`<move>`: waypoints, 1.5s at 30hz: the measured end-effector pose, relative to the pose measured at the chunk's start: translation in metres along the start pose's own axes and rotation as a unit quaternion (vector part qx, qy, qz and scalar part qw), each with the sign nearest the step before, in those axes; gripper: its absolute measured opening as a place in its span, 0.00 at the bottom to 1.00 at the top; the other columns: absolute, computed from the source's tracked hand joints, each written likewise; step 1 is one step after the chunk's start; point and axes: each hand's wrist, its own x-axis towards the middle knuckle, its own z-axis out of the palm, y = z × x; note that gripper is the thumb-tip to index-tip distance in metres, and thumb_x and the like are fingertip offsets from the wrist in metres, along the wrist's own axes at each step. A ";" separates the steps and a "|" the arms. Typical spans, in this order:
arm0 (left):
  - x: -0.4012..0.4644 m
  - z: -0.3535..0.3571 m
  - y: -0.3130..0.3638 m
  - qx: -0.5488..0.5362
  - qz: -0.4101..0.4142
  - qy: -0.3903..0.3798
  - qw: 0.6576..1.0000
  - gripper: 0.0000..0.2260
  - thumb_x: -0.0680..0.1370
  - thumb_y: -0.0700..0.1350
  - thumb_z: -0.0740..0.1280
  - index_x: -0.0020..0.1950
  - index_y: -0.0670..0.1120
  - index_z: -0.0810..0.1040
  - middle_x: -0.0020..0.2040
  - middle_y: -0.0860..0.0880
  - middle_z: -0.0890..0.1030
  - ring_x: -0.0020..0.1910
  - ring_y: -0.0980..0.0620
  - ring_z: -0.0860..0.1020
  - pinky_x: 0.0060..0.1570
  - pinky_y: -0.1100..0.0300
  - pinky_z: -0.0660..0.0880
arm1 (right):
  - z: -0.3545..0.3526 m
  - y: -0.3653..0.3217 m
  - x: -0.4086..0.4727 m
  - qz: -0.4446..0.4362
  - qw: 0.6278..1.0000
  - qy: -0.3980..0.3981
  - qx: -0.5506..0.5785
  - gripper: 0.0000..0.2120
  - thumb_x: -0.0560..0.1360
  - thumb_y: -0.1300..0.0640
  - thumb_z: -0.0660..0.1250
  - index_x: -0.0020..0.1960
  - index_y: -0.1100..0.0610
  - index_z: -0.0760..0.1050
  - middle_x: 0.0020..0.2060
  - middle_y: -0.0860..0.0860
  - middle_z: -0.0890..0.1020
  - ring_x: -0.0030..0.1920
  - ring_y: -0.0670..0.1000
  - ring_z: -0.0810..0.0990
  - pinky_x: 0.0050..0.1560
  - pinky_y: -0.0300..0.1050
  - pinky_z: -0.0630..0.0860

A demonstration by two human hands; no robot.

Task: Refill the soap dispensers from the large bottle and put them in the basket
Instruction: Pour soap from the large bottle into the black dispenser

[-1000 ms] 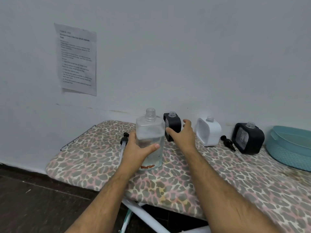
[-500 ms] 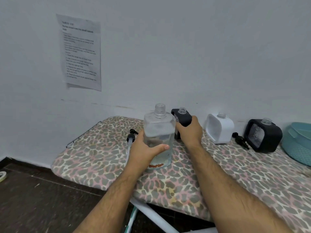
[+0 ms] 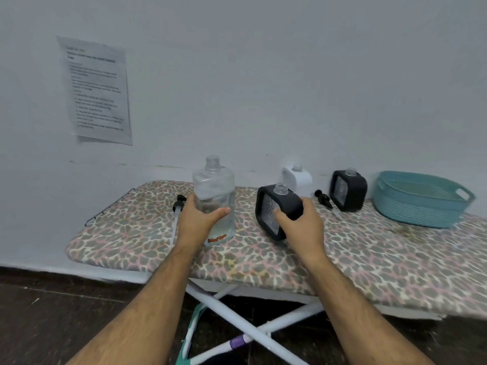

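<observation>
With the left hand (image 3: 196,222) grasping the large bottle (image 3: 214,200) and the right hand (image 3: 300,225) grasping the near black dispenser (image 3: 276,210), pouring comes next, needing aligned necks.

Clear glossy plastic bottle (image 3: 214,198), matt black dispenser (image 3: 278,210), patterned cloth cover (image 3: 369,248)
</observation>
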 end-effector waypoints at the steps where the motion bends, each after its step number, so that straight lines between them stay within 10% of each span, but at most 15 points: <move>1: -0.007 0.003 0.003 0.001 0.001 0.007 1.000 0.32 0.65 0.48 0.82 0.66 0.49 0.74 0.58 0.53 0.81 0.55 0.53 0.81 0.57 0.50 0.79 | -0.009 0.003 -0.008 0.001 1.000 0.004 0.000 0.12 0.73 0.53 0.72 0.52 0.49 0.72 0.43 0.42 0.79 0.42 0.42 0.79 0.37 0.36 0.74; 45: -0.093 0.065 0.073 0.185 0.120 -0.122 0.968 0.32 0.64 0.53 0.81 0.66 0.52 0.74 0.53 0.58 0.80 0.48 0.61 0.78 0.45 0.68 0.73 | -0.109 0.049 -0.055 -0.061 0.996 0.041 -0.046 0.26 0.72 0.53 0.76 0.67 0.49 0.70 0.52 0.44 0.81 0.51 0.46 0.80 0.49 0.38 0.77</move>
